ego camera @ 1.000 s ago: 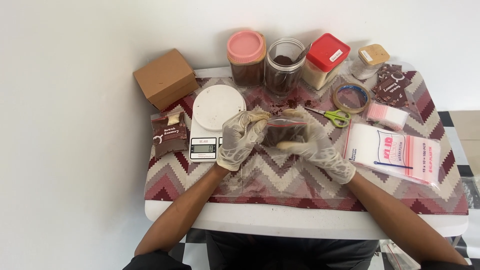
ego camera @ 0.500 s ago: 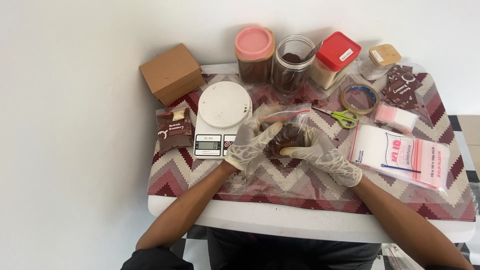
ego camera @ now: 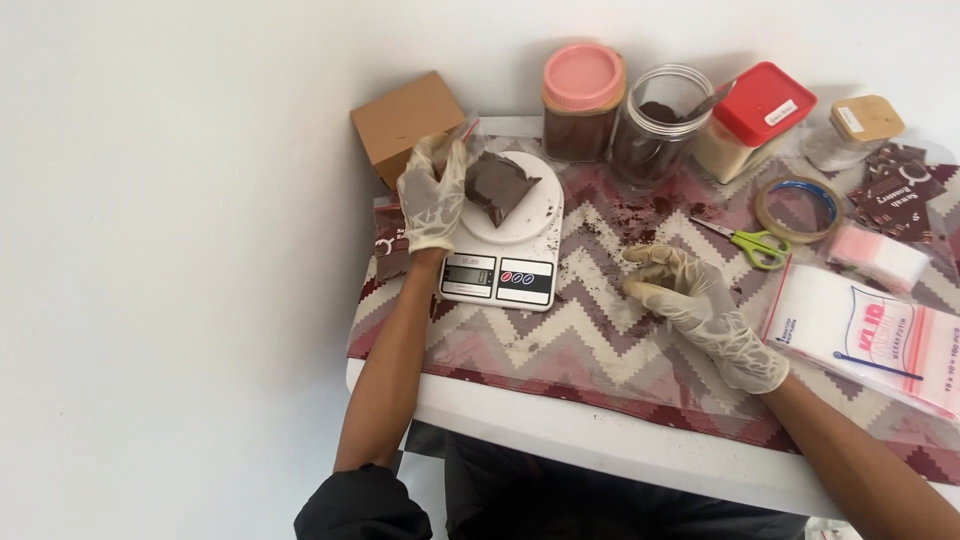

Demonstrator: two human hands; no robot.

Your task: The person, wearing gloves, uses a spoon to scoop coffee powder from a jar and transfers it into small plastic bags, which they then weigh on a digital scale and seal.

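Landmark: the white kitchen scale point(ego camera: 503, 240), on the patterned cloth point(ego camera: 600, 340) at the left end of the tabletop point(ego camera: 600, 450).
Cardboard box: brown box point(ego camera: 410, 122), just behind and left of the scale.
Left hand: gloved left hand point(ego camera: 432, 195) at the scale's left rim, its grip closed on the upper left edge of a clear pouch of dark powder point(ego camera: 500, 185).
Pouch place: it rests on the scale's round plate, filling the plate's rear left part.
Pouch axis: roughly triangular as it lies; its long axis appears to run from the pinched edge by the left hand toward the right, one corner pointing to the plate's right side. The open or sealed end is hard to make out.
Step in hand: by the look of it, weighing, with the pouch set on the plate and steadied.
Next move: as a judgement, it calls for the left hand letting go so only the pouch loads the plate, and then reading the display at the scale's front.
Jars: pink-lidded jar point(ego camera: 583, 100) and an open glass jar with a spoon point(ego camera: 660, 120), behind and right of the scale.
Right hand: gloved right hand point(ego camera: 685, 290), right of the scale, resting on the cloth; fingers loosely curled, grip empty.
Scissors: green-handled scissors point(ego camera: 745, 240), farther right of the scale.
Bag pack: a packet of clear zip bags point(ego camera: 860, 325), far right of the scale.
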